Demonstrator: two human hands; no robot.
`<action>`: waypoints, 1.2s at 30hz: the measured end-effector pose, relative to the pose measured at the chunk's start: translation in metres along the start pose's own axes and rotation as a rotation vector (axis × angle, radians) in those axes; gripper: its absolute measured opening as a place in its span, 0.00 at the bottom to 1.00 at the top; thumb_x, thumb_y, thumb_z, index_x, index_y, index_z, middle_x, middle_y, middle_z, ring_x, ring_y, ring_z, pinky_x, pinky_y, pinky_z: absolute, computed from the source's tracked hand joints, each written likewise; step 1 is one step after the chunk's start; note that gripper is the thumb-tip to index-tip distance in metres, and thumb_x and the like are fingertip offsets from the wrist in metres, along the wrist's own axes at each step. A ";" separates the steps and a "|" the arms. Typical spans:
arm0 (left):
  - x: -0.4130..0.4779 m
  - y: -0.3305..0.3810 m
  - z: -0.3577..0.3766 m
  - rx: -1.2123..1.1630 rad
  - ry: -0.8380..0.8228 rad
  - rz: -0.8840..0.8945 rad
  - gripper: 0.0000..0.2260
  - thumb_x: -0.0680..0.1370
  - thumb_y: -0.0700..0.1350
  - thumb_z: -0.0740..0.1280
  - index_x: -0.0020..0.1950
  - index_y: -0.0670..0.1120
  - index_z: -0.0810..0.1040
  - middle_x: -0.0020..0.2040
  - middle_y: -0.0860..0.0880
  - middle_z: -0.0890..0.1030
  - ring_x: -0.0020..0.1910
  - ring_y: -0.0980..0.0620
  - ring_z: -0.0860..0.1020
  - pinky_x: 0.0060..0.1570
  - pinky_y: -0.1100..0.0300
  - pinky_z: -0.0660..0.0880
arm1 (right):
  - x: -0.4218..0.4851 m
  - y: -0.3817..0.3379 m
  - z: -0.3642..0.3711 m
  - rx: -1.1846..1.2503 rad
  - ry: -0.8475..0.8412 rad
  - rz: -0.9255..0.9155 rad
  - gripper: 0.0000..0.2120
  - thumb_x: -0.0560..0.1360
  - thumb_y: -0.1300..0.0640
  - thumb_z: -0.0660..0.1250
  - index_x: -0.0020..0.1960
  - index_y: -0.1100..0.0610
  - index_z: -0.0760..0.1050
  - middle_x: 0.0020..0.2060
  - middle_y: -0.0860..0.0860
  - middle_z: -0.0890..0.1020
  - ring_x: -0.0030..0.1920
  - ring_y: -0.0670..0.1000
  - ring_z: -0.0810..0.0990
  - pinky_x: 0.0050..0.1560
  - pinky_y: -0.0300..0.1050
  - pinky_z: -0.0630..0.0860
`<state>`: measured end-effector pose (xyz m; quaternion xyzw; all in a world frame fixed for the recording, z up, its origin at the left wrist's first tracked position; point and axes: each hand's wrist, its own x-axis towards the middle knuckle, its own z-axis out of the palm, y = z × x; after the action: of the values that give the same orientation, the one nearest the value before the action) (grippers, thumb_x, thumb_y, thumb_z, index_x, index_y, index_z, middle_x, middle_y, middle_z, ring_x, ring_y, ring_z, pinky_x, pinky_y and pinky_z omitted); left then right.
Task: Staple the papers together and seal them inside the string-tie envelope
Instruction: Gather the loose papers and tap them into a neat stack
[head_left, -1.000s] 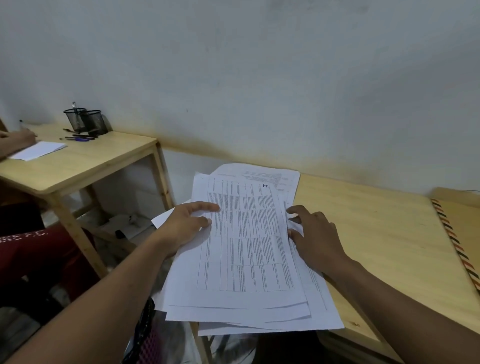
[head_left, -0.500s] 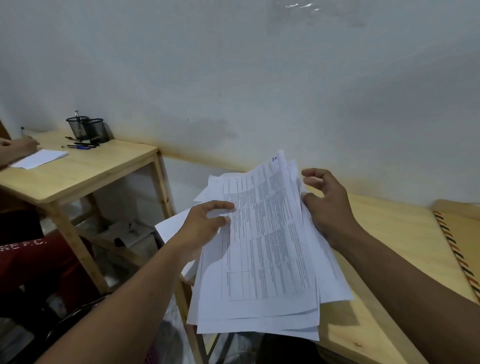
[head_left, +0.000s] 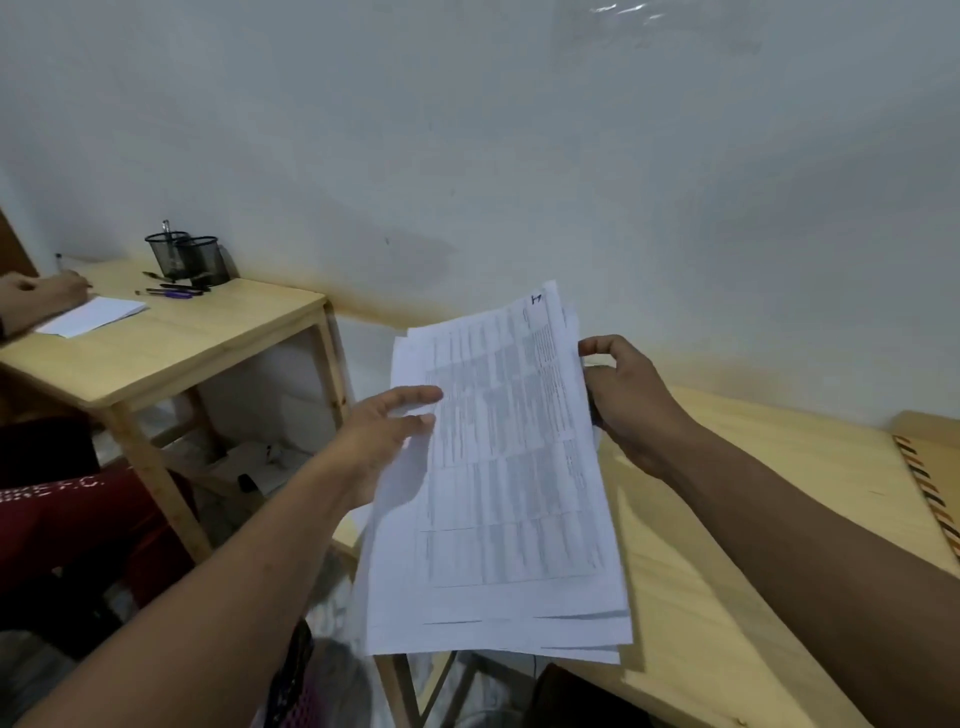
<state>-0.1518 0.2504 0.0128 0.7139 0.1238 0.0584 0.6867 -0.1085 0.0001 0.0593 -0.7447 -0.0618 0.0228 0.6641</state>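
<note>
A loose stack of printed white papers (head_left: 509, 493) is lifted off the wooden table (head_left: 727, 519) and tilted up toward me, its sheets unevenly aligned at the bottom. My left hand (head_left: 384, 436) grips the stack's left edge, fingers spread over the top sheet. My right hand (head_left: 628, 400) holds the right edge near the top, fingers curled behind the sheets. At the table's far right lies an envelope with a red, black and orange striped border (head_left: 930, 493), only partly in view. No stapler is visible.
A second wooden table (head_left: 171, 343) stands to the left with two black mesh pen cups (head_left: 187, 257), loose pens (head_left: 171, 291) and a white sheet (head_left: 93, 317). Another person's hand (head_left: 41, 293) rests there; red clothing shows below. A white wall is behind.
The papers, lying flat on the table a second ago, have been lifted by both hands and tilted upright; the right hand moved up to the stack's upper right edge.
</note>
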 end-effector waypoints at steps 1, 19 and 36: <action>-0.002 0.001 -0.008 0.046 0.021 0.019 0.11 0.79 0.36 0.69 0.51 0.51 0.86 0.63 0.51 0.80 0.60 0.46 0.79 0.62 0.49 0.75 | 0.001 0.006 0.005 0.012 -0.005 0.030 0.08 0.81 0.60 0.60 0.59 0.55 0.72 0.49 0.59 0.84 0.38 0.56 0.82 0.40 0.56 0.80; -0.002 -0.013 -0.048 0.302 -0.056 -0.014 0.13 0.80 0.37 0.68 0.56 0.52 0.85 0.67 0.51 0.77 0.68 0.48 0.73 0.72 0.47 0.66 | -0.013 0.101 0.004 -1.144 0.129 -0.194 0.33 0.73 0.31 0.61 0.70 0.50 0.67 0.62 0.52 0.76 0.63 0.56 0.71 0.58 0.54 0.70; 0.005 -0.006 0.000 0.313 -0.266 0.090 0.13 0.80 0.37 0.68 0.55 0.53 0.85 0.67 0.56 0.78 0.68 0.56 0.71 0.68 0.58 0.63 | -0.008 0.119 -0.017 -0.944 0.229 -0.021 0.25 0.75 0.51 0.60 0.71 0.48 0.64 0.67 0.51 0.76 0.74 0.57 0.65 0.67 0.62 0.58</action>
<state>-0.1479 0.2513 0.0064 0.8182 0.0076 -0.0255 0.5743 -0.1073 -0.0306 -0.0569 -0.9617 0.0009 -0.0966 0.2564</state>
